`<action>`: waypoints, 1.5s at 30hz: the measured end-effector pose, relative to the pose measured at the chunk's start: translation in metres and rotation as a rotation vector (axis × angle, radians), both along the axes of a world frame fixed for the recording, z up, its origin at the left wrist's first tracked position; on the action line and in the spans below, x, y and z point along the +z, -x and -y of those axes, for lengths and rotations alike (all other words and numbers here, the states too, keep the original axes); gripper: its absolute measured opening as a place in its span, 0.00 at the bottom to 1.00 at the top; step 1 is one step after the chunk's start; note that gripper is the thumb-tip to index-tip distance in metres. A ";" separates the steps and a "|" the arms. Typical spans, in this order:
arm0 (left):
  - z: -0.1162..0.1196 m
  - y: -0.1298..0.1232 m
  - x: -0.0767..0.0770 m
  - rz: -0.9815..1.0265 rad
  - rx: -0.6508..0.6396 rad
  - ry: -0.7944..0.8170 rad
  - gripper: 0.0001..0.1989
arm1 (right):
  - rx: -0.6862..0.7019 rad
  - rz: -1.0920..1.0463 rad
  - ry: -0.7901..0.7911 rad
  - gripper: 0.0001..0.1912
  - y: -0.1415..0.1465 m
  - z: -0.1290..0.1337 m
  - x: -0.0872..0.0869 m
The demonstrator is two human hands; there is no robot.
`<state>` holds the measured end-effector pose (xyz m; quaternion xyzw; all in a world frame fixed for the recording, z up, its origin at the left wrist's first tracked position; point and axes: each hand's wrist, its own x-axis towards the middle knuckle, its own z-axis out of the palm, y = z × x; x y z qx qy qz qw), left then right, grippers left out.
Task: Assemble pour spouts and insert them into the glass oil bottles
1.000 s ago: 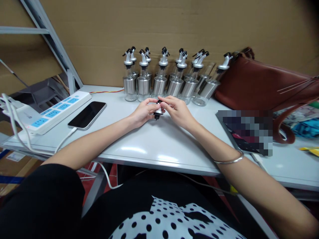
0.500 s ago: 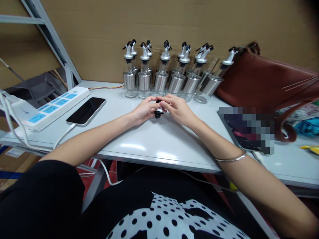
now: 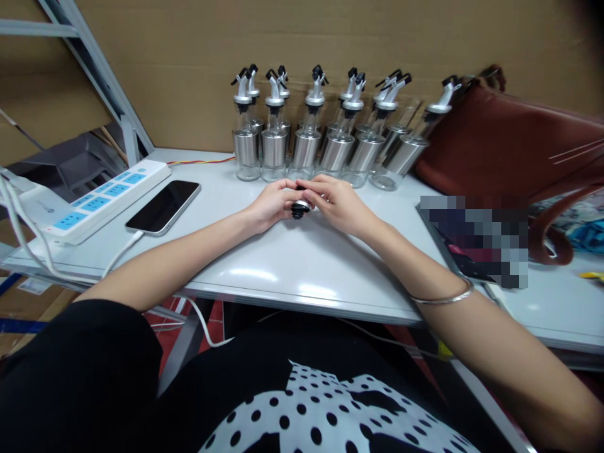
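Observation:
Between my fingers, just above the white table point(image 3: 302, 258), is a pourer stopper point(image 3: 300, 208) with a silver collar and a black ribbed plug pointing down towards me. My left hand point(image 3: 272, 206) is closed around its left side. From the right, the thumb and fingers of my right hand point(image 3: 334, 202) are pressed onto its upper part. The fingers hide most of the spout end. Behind my hands stand several glass bottles with steel sleeves point(image 3: 306, 149), topped by similar silver and black pourers.
On the left lie a phone point(image 3: 163, 207) with a white cable and a power strip point(image 3: 108, 198). A brown leather bag point(image 3: 514, 145) leans at the back right, beside a tilted bottle point(image 3: 406, 155). A tablet-like device point(image 3: 472, 245), partly blurred out, rests on the right. Cardboard point(image 3: 189, 69) stands behind.
The view has shifted slightly. Both hands keep their hold on the pourer stopper, whose plug end now points a little more towards me.

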<state>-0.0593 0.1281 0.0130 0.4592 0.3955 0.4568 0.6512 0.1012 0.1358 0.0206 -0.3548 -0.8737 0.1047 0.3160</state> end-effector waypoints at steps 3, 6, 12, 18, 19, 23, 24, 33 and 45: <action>0.002 -0.002 0.000 -0.005 0.000 -0.026 0.08 | -0.044 -0.021 -0.022 0.16 0.001 0.000 0.001; 0.005 -0.004 0.002 0.002 -0.007 -0.037 0.09 | -0.100 -0.065 -0.057 0.15 0.001 -0.002 0.000; 0.007 -0.007 0.005 0.047 0.042 -0.057 0.12 | -0.126 -0.127 -0.088 0.15 0.001 -0.001 0.001; 0.003 -0.005 0.001 0.058 0.054 -0.092 0.13 | -0.121 -0.128 -0.072 0.15 0.002 0.003 0.004; 0.002 -0.004 0.001 0.060 0.047 -0.098 0.13 | -0.122 -0.135 -0.070 0.15 0.003 0.003 0.004; 0.000 -0.003 -0.001 0.061 0.027 -0.122 0.14 | -0.142 -0.190 -0.047 0.15 0.003 0.003 0.004; 0.000 -0.003 -0.001 0.058 0.025 -0.124 0.14 | -0.151 -0.199 -0.041 0.15 0.003 0.003 0.004; -0.001 -0.002 -0.001 0.048 0.031 -0.122 0.12 | -0.257 -0.251 -0.057 0.14 0.001 0.001 0.002; 0.002 -0.005 0.002 0.011 0.083 -0.098 0.08 | -0.222 -0.155 -0.010 0.12 0.004 0.005 0.004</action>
